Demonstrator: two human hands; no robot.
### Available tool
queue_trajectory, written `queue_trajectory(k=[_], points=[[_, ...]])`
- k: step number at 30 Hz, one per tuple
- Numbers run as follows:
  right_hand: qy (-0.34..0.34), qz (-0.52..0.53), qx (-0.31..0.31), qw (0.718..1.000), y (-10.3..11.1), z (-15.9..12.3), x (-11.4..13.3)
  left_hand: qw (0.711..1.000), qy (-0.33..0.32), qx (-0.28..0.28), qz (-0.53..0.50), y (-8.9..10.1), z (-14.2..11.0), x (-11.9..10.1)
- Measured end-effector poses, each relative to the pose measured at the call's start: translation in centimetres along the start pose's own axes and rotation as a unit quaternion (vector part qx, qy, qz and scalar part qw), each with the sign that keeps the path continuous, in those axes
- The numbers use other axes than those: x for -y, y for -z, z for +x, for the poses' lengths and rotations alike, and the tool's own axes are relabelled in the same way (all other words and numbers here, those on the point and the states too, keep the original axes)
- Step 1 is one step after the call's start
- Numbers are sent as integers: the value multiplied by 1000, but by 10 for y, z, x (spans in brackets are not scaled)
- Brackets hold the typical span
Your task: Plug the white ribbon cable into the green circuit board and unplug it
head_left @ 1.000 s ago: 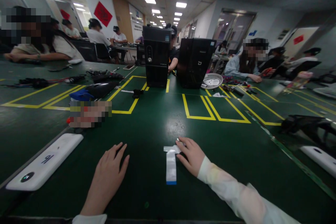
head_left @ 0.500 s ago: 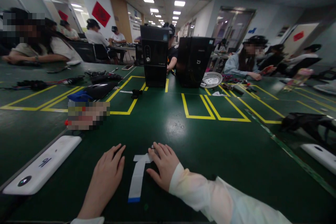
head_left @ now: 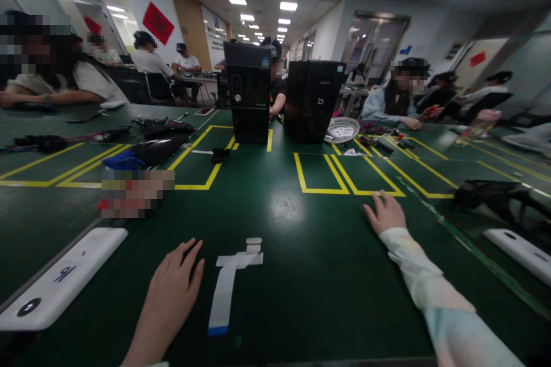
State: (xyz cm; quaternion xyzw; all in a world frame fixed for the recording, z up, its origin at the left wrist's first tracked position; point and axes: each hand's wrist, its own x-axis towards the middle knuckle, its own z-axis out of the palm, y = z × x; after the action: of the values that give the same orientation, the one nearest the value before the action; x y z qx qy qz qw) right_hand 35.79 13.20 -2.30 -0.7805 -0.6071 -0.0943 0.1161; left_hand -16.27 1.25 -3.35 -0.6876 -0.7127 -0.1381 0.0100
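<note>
A white flat ribbon cable (head_left: pixel 224 292) lies bent on the green table, with a blue strip at its near end and a small connector at its far end. My left hand (head_left: pixel 174 289) rests on the table just left of the cable, fingers stretched and nothing in them. Well to the right of the cable, my right hand (head_left: pixel 386 215) reaches forward over the table below the yellow taped outlines. Its fingers are apart and it appears to hold nothing.
Two black computer towers (head_left: pixel 247 92) stand at the table's middle, beside a white basket (head_left: pixel 342 130). A white slab-shaped device (head_left: pixel 64 278) lies at left, and a similar white device (head_left: pixel 520 255) at right. Dark cables (head_left: pixel 166 128) lie far left. Several people sit around.
My right hand has left the far end of the ribbon cable and moved right and forward, uncovering the connector. My left hand has stayed nearly in place.
</note>
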Motion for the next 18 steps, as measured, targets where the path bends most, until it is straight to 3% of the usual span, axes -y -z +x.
queue_trajectory(k=[4,8,12,18], points=[[-156,-20,7,988,17,2,-83,1000,4,5,10,-3,1,2],[-250,-32,29,967,26,-9,-118,1000,-10,-10,4,-5,0,3],[-249,-37,69,965,21,-9,-130,1000,-7,-14,-1,-3,0,2],[-195,-62,72,976,8,-12,-142,1000,4,-1,-2,-1,1,1]])
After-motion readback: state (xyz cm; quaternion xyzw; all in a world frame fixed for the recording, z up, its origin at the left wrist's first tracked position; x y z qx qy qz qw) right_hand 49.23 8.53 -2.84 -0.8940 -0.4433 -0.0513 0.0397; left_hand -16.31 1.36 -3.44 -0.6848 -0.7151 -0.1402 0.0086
